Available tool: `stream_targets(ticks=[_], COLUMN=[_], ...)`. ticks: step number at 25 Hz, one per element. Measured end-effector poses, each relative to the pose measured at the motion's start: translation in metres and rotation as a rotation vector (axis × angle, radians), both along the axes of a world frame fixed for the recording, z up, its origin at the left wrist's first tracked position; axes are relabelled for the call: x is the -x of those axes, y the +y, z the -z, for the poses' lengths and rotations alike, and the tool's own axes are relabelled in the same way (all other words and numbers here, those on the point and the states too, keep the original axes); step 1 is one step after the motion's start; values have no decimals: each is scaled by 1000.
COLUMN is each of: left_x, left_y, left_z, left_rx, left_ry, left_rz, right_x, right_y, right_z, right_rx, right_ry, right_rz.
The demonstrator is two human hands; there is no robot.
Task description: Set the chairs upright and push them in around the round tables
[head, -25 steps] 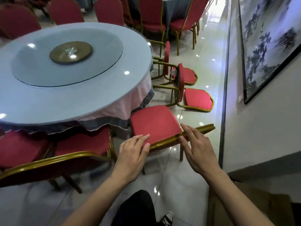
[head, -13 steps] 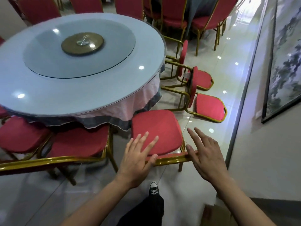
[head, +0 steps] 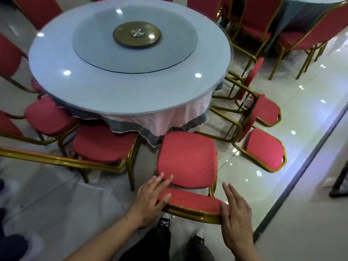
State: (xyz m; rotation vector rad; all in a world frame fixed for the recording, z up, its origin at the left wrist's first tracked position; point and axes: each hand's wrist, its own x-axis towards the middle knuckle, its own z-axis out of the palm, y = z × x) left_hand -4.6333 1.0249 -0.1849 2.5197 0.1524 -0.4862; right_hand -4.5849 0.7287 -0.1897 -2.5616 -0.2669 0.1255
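A red chair with a gold frame (head: 186,159) stands upright in front of me, its seat just short of the round table (head: 131,95). My left hand (head: 150,198) lies on the left end of its backrest, thumb on the front padding and fingers straight. My right hand (head: 235,210) clasps the right end the same way. Two more red chairs lie tipped over on the floor to the right: the nearer fallen chair (head: 265,149) and the farther fallen chair (head: 267,110), legs pointing toward the table.
Upright chairs (head: 101,144) are tucked under the table on the left. A second table with chairs (head: 301,21) stands at the back right. A wall base (head: 301,166) runs diagonally close on the right. My shoes (head: 163,221) are right behind the chair.
My hands, lifted off the backrest half a second ago, now rest on it with the thumbs in front. My view has swung left and stepped back, centring the table.
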Motion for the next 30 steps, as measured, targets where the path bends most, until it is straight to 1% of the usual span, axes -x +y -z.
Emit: stream_targets(ticks=[2, 5, 7, 11, 14, 19, 24, 30], left_x=[5, 10, 8, 8, 7, -9, -38, -78], left_y=[-9, -25, -34, -43, -55, -69, -83, -76], left_z=[-3, -10, -11, -12, -10, -7, -2, 2], left_rx=[-17, -43, -42, -30, -37, -56, -35, -56], left_ry=[-12, -12, -33, -85, -115, -181, -275, -326], left_rz=[-52, -170, -241, -333, -415, -576, -705, -829], right_x=[1, -3, -13, -26, -42, -89, -139, -197], right_y=[-9, -26, -33, -37, -43, -42, -41, -17], right_z=[5, 9, 9, 10, 10, 7, 10, 8], right_rx=[33, 7, -45, -53, -62, -84, -89, -52], right_ry=[5, 50, 71, 85, 121, 148, 156, 165], right_rz=[-13, 37, -2, -121, -162, -288, -353, -436])
